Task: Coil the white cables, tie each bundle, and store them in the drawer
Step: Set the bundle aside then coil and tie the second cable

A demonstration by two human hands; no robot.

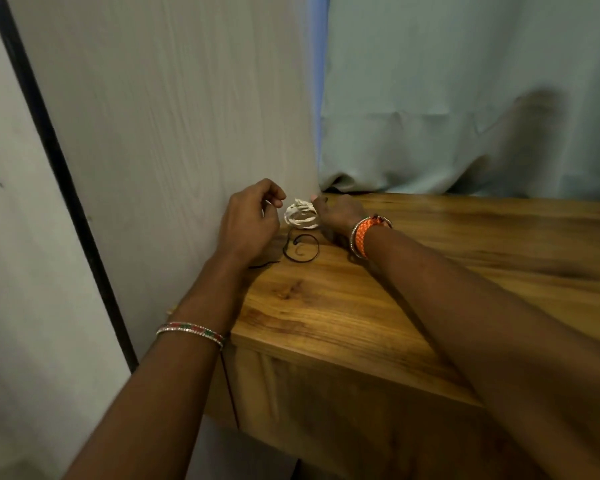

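Observation:
A small coil of white cable (301,213) is held just above the far left corner of the wooden table (413,285). My right hand (338,214) grips the coil from the right side. My left hand (252,220) is to the coil's left, its fingertips pinching a white strand that comes off the bundle. A thin black cord (302,249) lies looped on the wood right under the coil, with one end trailing left toward my left wrist. No drawer opening is visible.
A pale wood-grain panel (174,116) stands directly behind and left of my hands. A light green curtain (465,98) hangs along the table's far edge. The table's near left corner (236,336) and its front face sit below my left forearm.

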